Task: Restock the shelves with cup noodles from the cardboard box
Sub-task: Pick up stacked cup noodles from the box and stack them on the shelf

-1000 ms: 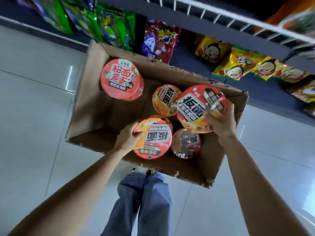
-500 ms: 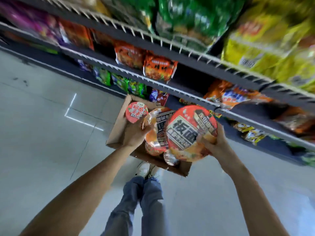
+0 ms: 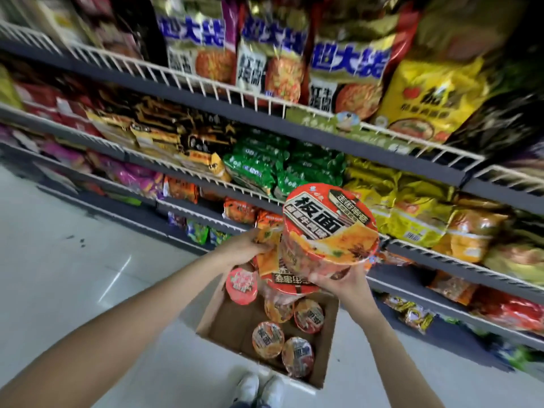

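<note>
Wire shelves point(image 3: 265, 101) of snack bags rise behind a cardboard box point(image 3: 232, 325) on the floor holding five visible cup noodles, while two more are raised above it, the left hand point(image 3: 247, 248) and right hand point(image 3: 344, 282) each grasping one with curled fingers.

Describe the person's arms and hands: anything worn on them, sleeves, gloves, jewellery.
Both forearms are bare as far as the frame shows, with no sleeve in view. The left hand and right hand wear no gloves, and no watch, bracelet or ring is visible on either. The picture is slightly blurred, so small marks cannot be told.
</note>
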{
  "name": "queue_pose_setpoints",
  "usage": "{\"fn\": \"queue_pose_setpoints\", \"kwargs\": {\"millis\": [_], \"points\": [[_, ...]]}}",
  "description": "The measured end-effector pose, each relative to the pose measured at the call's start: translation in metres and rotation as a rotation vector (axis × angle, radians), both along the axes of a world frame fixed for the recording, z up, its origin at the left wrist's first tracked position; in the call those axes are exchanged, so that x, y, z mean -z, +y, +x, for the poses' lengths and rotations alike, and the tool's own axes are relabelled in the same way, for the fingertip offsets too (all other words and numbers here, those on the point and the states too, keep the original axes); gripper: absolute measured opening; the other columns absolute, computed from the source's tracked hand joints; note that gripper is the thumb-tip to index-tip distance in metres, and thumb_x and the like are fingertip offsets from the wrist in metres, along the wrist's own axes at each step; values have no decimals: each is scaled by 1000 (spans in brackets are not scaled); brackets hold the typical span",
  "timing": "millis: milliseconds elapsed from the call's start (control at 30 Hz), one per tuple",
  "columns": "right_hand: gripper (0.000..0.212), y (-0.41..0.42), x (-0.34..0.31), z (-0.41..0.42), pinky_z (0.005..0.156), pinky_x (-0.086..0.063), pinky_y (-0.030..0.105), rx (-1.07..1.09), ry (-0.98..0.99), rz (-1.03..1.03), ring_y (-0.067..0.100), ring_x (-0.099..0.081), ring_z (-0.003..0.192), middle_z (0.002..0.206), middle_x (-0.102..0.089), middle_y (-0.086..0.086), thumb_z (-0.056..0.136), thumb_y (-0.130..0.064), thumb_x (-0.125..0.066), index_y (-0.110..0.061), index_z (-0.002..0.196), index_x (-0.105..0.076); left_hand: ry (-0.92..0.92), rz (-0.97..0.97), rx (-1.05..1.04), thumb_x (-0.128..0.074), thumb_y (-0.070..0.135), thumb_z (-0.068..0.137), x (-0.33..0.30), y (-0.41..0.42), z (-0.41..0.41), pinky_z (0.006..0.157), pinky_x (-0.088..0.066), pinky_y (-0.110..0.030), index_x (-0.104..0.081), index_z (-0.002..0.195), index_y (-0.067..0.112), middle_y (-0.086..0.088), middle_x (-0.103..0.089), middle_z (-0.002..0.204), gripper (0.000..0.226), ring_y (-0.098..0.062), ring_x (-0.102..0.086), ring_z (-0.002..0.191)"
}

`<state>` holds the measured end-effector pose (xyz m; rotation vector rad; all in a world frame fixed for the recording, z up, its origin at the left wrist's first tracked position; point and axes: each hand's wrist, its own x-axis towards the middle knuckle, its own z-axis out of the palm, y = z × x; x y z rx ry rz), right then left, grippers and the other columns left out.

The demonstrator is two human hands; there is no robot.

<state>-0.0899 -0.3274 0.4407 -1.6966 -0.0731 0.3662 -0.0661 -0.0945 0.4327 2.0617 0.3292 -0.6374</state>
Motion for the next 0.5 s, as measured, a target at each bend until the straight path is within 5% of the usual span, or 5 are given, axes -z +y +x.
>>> {"fn": "queue_pose_setpoints", "kwargs": {"millis": [133, 233, 300, 367, 500], "points": [[105, 10, -41, 10, 95, -48, 24, 67, -100, 79, -8, -55, 109, 124, -52, -23, 58, -42, -84, -30, 140, -19, -135, -97, -107, -52, 63, 81, -60, 8, -8, 93, -40, -30, -35, 126, 30, 4, -51, 125, 59, -16, -51, 112], [101, 18, -75, 21, 86, -54, 25, 132, -156, 189, 2, -56, 113, 133, -51, -10, 63, -34, -79, -40, 140, -15, -339, -218, -162, -63, 83, 49, -99, 8, -25, 108, -31, -38, -32, 113, 53, 11, -43, 128, 77, -14, -37, 126], [95, 24, -102, 30, 73, -57, 24, 142, -168, 296, 5, -59, 109, 132, -52, -7, 64, -31, -79, -43, 137, -18, -490, -126, -113, -67, 85, 33, -122, 9, -32, 112, -26, -42, -21, 111, 64, 11, -31, 136, 93, -12, -28, 130], [104, 30, -133, 38, 79, -58, 39, 100, -190, 341, 6, -62, 106, 125, -58, -13, 61, -39, -86, -46, 138, -16, -642, 64, -30, -71, 80, 33, -150, 9, -35, 113, -21, -41, -6, 117, 66, 22, -19, 132, 107, -4, -18, 128], [109, 39, -193, 58, 84, -56, 46, -64, -275, 354, 7, -66, 101, 108, -67, -22, 54, -47, -87, -42, 140, -20, -938, 344, -43, -73, 78, 38, -207, 8, -24, 113, -22, -44, -4, 141, 41, 19, -22, 141, 130, 2, -20, 128]]}}
